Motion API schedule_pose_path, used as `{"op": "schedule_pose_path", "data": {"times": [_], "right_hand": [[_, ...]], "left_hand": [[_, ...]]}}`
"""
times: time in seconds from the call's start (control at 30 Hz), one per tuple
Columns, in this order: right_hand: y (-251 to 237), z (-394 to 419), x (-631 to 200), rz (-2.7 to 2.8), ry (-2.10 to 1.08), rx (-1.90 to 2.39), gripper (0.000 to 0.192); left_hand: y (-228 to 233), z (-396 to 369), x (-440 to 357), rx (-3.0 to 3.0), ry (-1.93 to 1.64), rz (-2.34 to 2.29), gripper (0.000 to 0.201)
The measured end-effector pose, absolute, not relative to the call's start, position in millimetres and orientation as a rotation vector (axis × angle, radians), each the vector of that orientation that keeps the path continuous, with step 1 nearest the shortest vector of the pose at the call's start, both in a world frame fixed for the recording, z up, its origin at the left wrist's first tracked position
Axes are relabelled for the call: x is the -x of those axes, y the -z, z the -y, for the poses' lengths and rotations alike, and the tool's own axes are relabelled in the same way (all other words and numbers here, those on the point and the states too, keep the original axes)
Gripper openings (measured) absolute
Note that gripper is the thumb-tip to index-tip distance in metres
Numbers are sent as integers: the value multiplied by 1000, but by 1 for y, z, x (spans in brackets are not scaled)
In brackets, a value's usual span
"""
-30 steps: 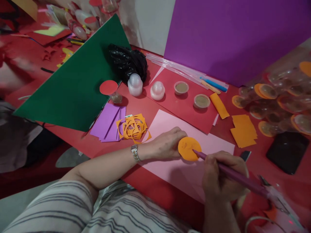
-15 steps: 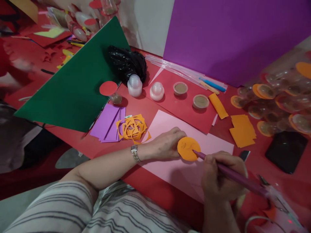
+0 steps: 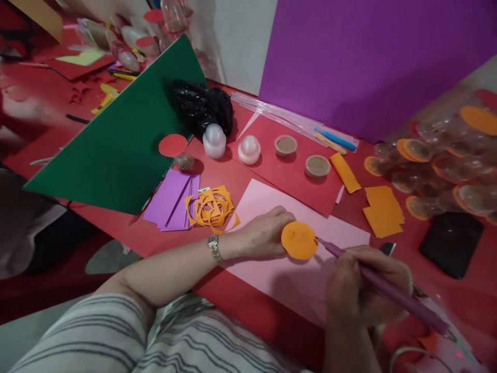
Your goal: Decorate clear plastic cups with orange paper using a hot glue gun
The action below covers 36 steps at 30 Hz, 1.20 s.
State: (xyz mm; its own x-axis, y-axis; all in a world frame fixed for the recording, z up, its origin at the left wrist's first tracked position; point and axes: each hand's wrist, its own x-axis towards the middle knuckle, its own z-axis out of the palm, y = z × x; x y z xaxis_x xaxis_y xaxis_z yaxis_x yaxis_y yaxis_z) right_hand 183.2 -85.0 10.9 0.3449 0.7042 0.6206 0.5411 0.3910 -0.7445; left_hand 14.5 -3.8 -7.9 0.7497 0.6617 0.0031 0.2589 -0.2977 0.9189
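My left hand holds an orange paper circle by its left edge, over a pink paper sheet on the red table. My right hand grips a long purple pen-like tool. The tool's tip sits just off the circle's right edge. Faint marks show on the circle's face. A watch is on my left wrist.
Orange cut scraps and purple paper strips lie left of the pink sheet. A green sheet and a purple sheet lean behind. Small lidded cups, white glue bottles, orange squares and a black phone stand around.
My right hand has drawn back to the right, taking the tool's tip off the circle's face to its right edge. My left hand and the circle have stayed nearly still.
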Motion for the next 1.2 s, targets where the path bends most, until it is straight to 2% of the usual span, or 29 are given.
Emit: {"op": "schedule_pose_path", "data": {"times": [0.2, 0.37, 0.77, 1.2], "right_hand": [[-6, 88, -184, 1135, -157, 1312, 16], [-10, 92, -178, 991, -290, 1392, 16], [-12, 93, -178, 1142, -445, 1324, 9], [-9, 89, -178, 1399, -167, 1373, 11]], "left_hand": [[9, 4, -13, -1869, -494, -799, 34], [9, 4, -12, -1875, -499, -824, 30], [11, 3, -12, -1879, -479, -805, 33], [8, 4, -13, -1858, -496, -818, 34]]}}
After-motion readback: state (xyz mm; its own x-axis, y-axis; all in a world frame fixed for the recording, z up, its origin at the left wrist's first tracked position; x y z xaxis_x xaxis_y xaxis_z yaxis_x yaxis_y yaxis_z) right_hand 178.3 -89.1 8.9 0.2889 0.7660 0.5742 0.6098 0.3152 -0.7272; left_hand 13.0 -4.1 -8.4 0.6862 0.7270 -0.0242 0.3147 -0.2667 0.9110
